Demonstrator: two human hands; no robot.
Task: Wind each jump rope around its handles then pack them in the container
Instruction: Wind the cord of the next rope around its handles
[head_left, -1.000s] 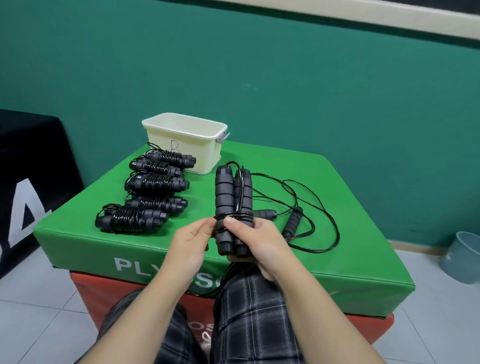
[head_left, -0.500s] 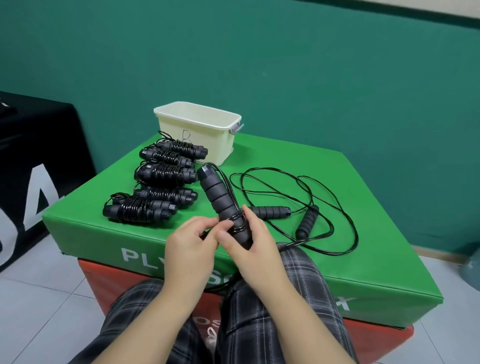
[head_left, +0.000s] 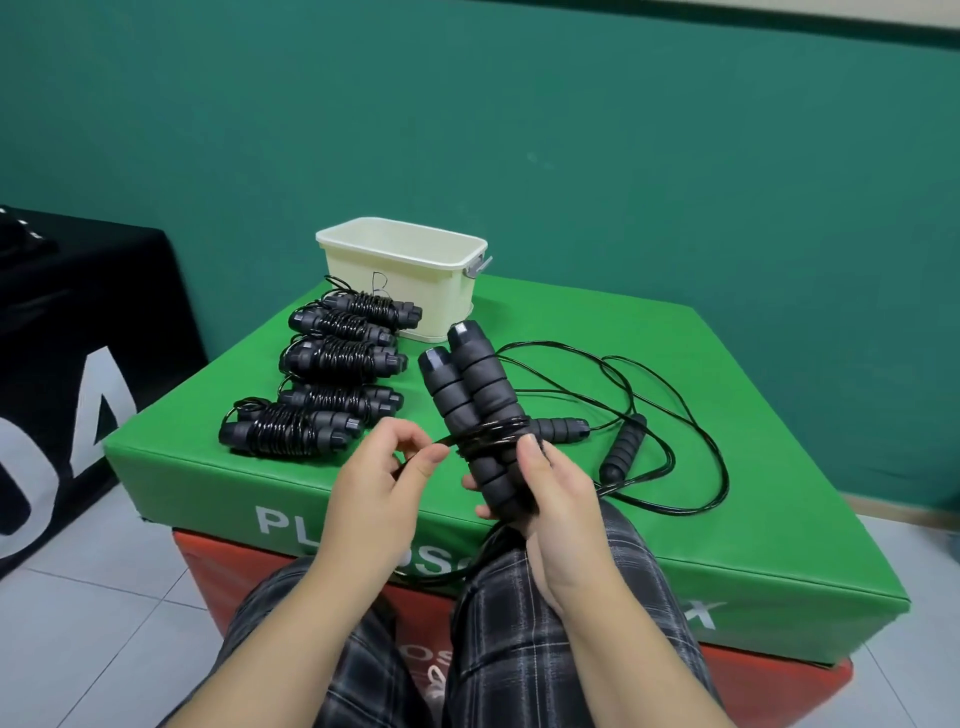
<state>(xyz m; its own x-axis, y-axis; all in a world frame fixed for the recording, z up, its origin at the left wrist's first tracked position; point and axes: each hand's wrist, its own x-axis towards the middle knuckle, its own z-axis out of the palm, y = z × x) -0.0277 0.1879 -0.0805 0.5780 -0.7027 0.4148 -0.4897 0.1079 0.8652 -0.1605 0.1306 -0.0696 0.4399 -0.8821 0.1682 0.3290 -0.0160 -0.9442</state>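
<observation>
**Operator:** Five wound jump ropes (head_left: 322, 384), by my count, lie in a row on the left half of the green plyo box (head_left: 649, 551), each with cord coiled round its paired handles. None is packed yet as far as I can see; the cream container (head_left: 400, 270) stands at the far end of that row, and I can't see its floor from the head view.

**Colleague:** And what's in hand?

**Operator:** A sixth rope. My right hand (head_left: 550, 499) is wrapped round the lower end of the two foam handles (head_left: 478, 410), held side by side and tilted up towards the container. My left hand (head_left: 384, 478) pinches the cord (head_left: 452, 441) just beside them, between thumb and forefinger. Only a few turns sit round the middle of the handles, so I judge this winding has barely begun; the slack drops down between my knees.

**Colleague:** Anything left after that?

**Operator:** One more loose jump rope (head_left: 623, 447) sprawls on the right half of the box, its handles apart and its cord in wide loops. So two to wind, then all seven to pack.

**Colleague:** Obstacles?

**Operator:** The loose rope's loops lie near the one I'm winding and could snag the trailing cord. A black box (head_left: 78, 364) stands off to the left, well clear.
</observation>
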